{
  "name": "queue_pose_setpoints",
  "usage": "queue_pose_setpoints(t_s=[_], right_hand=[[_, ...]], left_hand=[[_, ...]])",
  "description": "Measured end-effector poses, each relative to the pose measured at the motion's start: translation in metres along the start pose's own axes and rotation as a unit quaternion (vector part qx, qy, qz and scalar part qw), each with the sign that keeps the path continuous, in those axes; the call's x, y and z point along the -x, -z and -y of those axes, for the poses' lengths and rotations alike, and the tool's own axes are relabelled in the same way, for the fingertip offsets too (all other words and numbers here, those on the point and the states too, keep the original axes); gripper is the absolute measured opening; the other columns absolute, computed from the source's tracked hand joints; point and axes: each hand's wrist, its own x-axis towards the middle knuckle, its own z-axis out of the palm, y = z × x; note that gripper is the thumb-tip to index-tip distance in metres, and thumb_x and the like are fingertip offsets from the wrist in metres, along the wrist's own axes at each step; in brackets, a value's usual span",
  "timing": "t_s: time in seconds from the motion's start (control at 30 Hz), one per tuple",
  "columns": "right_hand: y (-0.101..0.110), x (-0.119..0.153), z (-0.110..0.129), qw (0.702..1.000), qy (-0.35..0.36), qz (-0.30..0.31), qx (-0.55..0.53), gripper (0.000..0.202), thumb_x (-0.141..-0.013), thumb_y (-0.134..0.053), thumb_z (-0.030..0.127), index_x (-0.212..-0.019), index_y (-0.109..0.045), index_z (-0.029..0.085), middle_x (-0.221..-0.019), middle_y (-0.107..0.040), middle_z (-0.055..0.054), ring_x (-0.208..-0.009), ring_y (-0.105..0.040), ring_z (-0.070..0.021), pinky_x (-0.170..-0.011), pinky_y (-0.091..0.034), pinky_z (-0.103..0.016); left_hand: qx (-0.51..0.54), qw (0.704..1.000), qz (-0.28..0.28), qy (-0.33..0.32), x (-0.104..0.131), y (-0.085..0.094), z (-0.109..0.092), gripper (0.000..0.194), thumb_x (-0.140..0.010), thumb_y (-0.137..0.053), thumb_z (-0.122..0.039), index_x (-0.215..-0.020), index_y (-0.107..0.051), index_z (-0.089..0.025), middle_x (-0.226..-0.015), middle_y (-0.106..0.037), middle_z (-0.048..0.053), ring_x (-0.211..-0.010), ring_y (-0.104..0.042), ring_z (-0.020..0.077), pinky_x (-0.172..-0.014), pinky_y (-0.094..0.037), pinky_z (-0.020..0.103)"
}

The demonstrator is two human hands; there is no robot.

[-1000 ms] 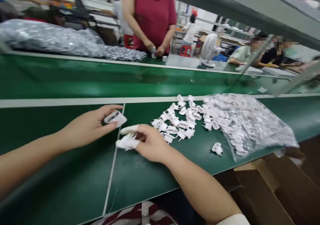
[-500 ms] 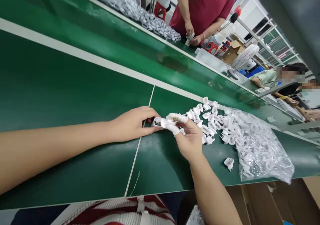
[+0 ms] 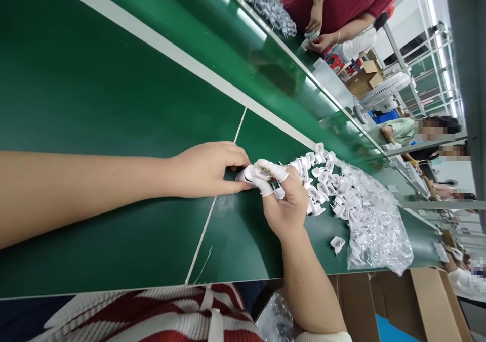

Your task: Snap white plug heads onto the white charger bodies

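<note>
My left hand (image 3: 207,170) is closed round a small white plastic charger housing (image 3: 242,176) just above the green work surface. Against the housing's right end sits a white plug piece (image 3: 252,173), pinched by my right hand (image 3: 286,200), whose thumb and a finger wear white finger cots. The two white parts touch; whether they are fully joined I cannot tell, since my fingertips cover much of the seam. Just right of my right hand lies a loose heap of similar white plug pieces (image 3: 322,187) with metal prongs.
A clear plastic bag (image 3: 374,230) full of white plug pieces lies right of the heap, with one loose plug piece (image 3: 337,244) near the front edge. Open cardboard boxes (image 3: 395,296) stand below the bench. Across the belt a co-worker in red (image 3: 341,3) handles small parts.
The plug piece has come up against the housing's open end, covering the circuit board that showed inside. My hands stay together; the view has tilted and shifted.
</note>
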Motion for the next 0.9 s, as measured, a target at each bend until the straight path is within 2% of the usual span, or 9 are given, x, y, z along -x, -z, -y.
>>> queue_pose_setpoints(t_s=[0.17,0.6,0.83,0.9], right_hand=[[0.003,-0.0024,0.0002,0.998,0.058,-0.009,0.011,0.036,-0.094,-0.069,0.01,-0.125,-0.071,0.03,-0.105,-0.08,-0.004,-0.092,-0.071,-0.0198,-0.084,-0.059,-0.038],[-0.001,-0.0051,0.0004,0.998,0.049,-0.004,0.025,0.028,-0.094,-0.07,0.012,-0.117,-0.07,0.027,-0.1,-0.08,-0.003,-0.087,-0.071,-0.0189,-0.08,-0.06,-0.037],[-0.0022,-0.0066,0.003,0.994,0.071,-0.006,0.078,0.027,-0.093,-0.065,0.008,-0.113,-0.068,0.026,-0.096,-0.08,-0.001,-0.085,-0.072,-0.0193,-0.1,-0.057,-0.044],[-0.0017,-0.0077,0.0023,0.994,0.067,0.002,0.086,0.026,-0.093,-0.064,0.009,-0.112,-0.068,0.026,-0.094,-0.079,-0.001,-0.083,-0.072,-0.0192,-0.102,-0.057,-0.045]], left_hand=[[0.001,1.0,-0.001,0.003,-0.0005,-0.0004,-0.0004,0.037,-0.09,-0.062,-0.057,-0.102,-0.078,-0.025,-0.104,-0.075,0.004,-0.1,-0.065,0.0253,-0.089,-0.051,0.036],[-0.012,1.0,0.019,0.011,-0.0019,0.0045,-0.006,0.033,-0.09,-0.063,-0.05,-0.099,-0.076,-0.021,-0.104,-0.074,0.005,-0.1,-0.064,0.0233,-0.086,-0.048,0.034],[-0.017,1.0,0.023,0.008,-0.0018,0.005,-0.0057,0.031,-0.091,-0.063,-0.048,-0.1,-0.076,-0.021,-0.103,-0.074,0.004,-0.099,-0.063,0.0227,-0.085,-0.047,0.034],[-0.022,0.999,0.022,0.008,-0.0019,0.0054,-0.0065,0.032,-0.092,-0.063,-0.048,-0.099,-0.075,-0.02,-0.102,-0.074,0.005,-0.098,-0.063,0.0229,-0.085,-0.047,0.034]])
